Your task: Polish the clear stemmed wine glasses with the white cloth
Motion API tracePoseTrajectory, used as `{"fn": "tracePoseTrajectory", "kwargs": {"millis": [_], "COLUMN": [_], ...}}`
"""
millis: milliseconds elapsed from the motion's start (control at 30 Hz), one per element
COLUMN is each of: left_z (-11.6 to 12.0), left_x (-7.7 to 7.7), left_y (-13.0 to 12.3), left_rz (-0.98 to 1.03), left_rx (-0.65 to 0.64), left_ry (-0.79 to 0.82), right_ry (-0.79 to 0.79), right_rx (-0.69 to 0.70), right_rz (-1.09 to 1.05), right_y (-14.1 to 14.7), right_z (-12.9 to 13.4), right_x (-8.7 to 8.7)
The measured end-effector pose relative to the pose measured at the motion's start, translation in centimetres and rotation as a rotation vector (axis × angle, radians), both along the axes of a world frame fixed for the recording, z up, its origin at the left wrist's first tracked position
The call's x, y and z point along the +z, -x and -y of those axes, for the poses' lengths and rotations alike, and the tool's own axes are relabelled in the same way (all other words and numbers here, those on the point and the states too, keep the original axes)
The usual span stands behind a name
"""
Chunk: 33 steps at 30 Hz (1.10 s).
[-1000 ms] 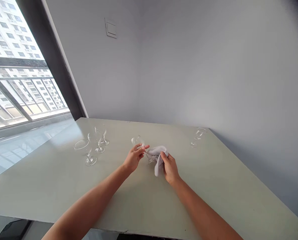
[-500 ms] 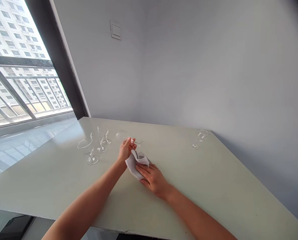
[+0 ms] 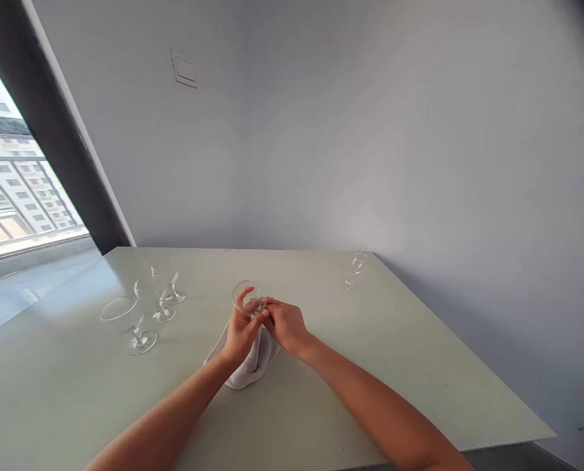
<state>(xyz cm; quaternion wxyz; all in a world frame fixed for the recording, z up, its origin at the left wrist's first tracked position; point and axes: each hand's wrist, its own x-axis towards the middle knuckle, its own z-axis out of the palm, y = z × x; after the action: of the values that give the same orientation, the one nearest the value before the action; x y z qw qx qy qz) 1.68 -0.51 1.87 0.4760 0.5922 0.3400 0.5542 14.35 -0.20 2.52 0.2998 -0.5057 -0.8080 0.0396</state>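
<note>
A clear stemmed glass [image 3: 245,296] is tilted between my two hands, its round rim facing up and to the left. My left hand [image 3: 242,333] is closed around its bowl. My right hand [image 3: 288,327] is closed at the stem end, which its fingers mostly hide. Below both hands a pale grey cloth [image 3: 252,366] lies crumpled on the table, partly covered by my left hand and wrist.
On the left of the pale table [image 3: 370,366] stand a wide-rimmed stemmed glass [image 3: 125,320] and two more stemmed glasses [image 3: 160,301] [image 3: 172,281] behind it. Another stemmed glass [image 3: 356,268] stands at the far right. Walls border the back and right.
My right hand has let go of the cloth, which now lies on the table, and has taken hold of the glass's stem end. The glass has turned rim-up. The view has swung right.
</note>
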Motion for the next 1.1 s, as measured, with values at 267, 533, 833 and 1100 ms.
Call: {"fn": "tracePoseTrajectory", "kwargs": {"millis": [267,533,833,1100], "left_z": [-2.6,-2.5,-2.6,-2.6], "left_x": [-3.6,-3.3,-3.2,-3.8], "left_y": [0.5,0.5,0.6,0.7], "left_rz": [-0.524,-0.648,-0.643,-0.619], "left_rx": [0.113,0.055,0.056,0.058], "left_ry": [0.050,0.037,0.052,0.051], "right_ry": [0.148,0.220,0.201,0.191], "right_rx": [-0.432,-0.605,-0.647,-0.702], "right_rz": [-0.060,-0.098,-0.121,-0.091], "right_y": [-10.1,-17.9,-20.8,-23.3], "right_z": [-4.7,-8.6,-10.8,-11.5], "right_x": [-3.4,-5.8,-6.7,-7.4]}}
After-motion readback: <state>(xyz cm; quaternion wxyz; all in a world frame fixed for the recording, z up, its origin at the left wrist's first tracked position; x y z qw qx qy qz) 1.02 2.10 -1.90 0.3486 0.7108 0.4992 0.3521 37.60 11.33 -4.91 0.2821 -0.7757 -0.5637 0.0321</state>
